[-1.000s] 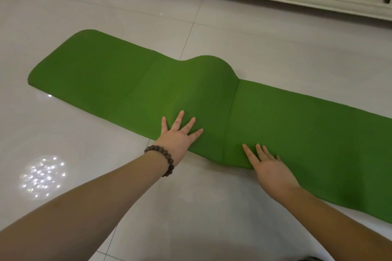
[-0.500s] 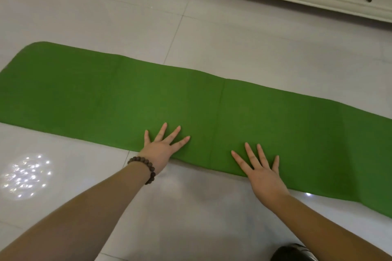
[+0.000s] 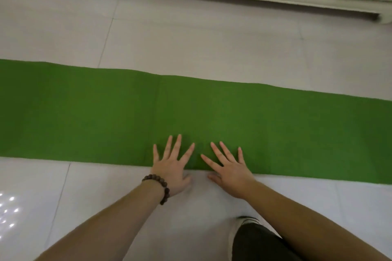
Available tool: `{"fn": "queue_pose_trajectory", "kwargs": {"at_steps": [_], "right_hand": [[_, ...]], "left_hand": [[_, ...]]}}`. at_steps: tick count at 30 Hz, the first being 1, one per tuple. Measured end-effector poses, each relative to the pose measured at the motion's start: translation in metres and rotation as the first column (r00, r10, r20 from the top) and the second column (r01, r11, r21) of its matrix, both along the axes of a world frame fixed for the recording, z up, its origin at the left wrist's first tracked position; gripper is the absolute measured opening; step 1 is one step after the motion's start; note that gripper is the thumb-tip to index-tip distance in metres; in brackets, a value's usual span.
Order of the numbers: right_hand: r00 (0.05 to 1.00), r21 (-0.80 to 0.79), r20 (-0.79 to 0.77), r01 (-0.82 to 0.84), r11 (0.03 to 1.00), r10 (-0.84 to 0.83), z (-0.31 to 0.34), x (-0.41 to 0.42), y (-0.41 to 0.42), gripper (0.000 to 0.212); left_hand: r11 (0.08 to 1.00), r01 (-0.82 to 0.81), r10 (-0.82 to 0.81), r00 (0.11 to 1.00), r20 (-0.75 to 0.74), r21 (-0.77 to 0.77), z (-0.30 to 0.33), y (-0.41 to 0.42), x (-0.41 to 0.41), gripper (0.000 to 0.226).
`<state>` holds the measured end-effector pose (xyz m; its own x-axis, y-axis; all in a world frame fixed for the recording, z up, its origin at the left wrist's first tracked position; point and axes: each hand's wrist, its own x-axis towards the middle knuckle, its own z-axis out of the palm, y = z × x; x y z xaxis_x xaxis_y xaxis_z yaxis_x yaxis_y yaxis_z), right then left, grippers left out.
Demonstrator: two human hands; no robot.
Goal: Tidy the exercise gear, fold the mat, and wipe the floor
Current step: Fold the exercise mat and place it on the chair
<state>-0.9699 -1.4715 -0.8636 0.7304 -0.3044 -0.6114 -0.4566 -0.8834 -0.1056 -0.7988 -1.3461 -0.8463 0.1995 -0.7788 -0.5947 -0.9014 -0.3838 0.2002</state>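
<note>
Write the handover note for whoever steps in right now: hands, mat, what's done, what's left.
Left hand: open, fingers spread flat on the near edge of the green mat, beaded bracelet on the wrist. No grip on anything.
Right hand: open, palm down on the same near edge, close beside the left hand.
Mat: lies flat as one long strip across the tiled floor, both ends out of view; faint crease lines show.
Done: mat pressed flat.
Left: fold the mat along its length, put away any exercise gear (none in view), wipe the floor. No cloth in view.
</note>
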Motion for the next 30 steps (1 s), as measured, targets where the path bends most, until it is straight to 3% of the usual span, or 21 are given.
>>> {"fn": "queue_pose_trajectory", "kwargs": {"at_steps": [4, 6, 9, 12, 16, 18, 22, 26, 28, 30], "right_hand": [[0.992, -0.036, 0.008, 0.123, 0.992, -0.122, 0.002, -0.081, -0.042, 0.056], [0.959, -0.1, -0.003, 0.282, 0.954, -0.284, 0.001, -0.134, -0.064, 0.053], [0.83, -0.181, -0.032, 0.544, 0.82, -0.557, 0.0, -0.215, -0.091, 0.051], [0.715, -0.212, -0.034, 0.678, 0.704, -0.698, 0.003, -0.276, -0.11, 0.054], [0.64, -0.351, 0.003, 0.72, 0.598, -0.769, 0.01, -0.318, -0.146, 0.088], [0.646, -0.392, 0.003, 0.703, 0.593, -0.763, 0.01, -0.328, -0.164, 0.098], [0.726, -0.385, -0.066, 0.615, 0.689, -0.685, 0.012, -0.33, -0.197, 0.095], [0.782, -0.428, -0.032, 0.552, 0.716, -0.622, 0.018, -0.344, -0.198, 0.085], [0.744, -0.433, 0.002, 0.603, 0.67, -0.668, 0.017, -0.344, -0.187, 0.085], [0.648, -0.375, -0.005, 0.705, 0.602, -0.761, 0.016, -0.327, -0.178, 0.084]], "left_hand": [[0.995, 0.104, -0.104, 0.992, -0.073, -0.005, -0.005, -0.043, -0.084, 0.08], [0.99, 0.141, -0.142, 0.986, -0.087, -0.023, -0.006, -0.058, -0.113, 0.078], [0.978, 0.207, -0.209, 0.976, -0.062, -0.035, -0.008, -0.078, -0.146, 0.076], [0.972, 0.235, -0.235, 0.972, 0.003, -0.031, -0.013, -0.096, -0.171, 0.074], [0.962, 0.273, -0.272, 0.959, 0.077, 0.0, -0.019, -0.13, -0.184, 0.076], [0.947, 0.317, -0.32, 0.941, 0.11, 0.049, -0.02, -0.147, -0.184, 0.08], [0.918, 0.37, -0.386, 0.916, 0.11, 0.142, -0.017, -0.165, -0.189, 0.07], [0.948, 0.312, -0.316, 0.946, 0.069, 0.058, -0.014, -0.165, -0.189, 0.064], [0.953, 0.301, -0.302, 0.951, 0.069, 0.035, -0.021, -0.161, -0.187, 0.065], [0.944, 0.327, -0.331, 0.94, 0.089, 0.052, -0.028, -0.158, -0.189, 0.066]]}}
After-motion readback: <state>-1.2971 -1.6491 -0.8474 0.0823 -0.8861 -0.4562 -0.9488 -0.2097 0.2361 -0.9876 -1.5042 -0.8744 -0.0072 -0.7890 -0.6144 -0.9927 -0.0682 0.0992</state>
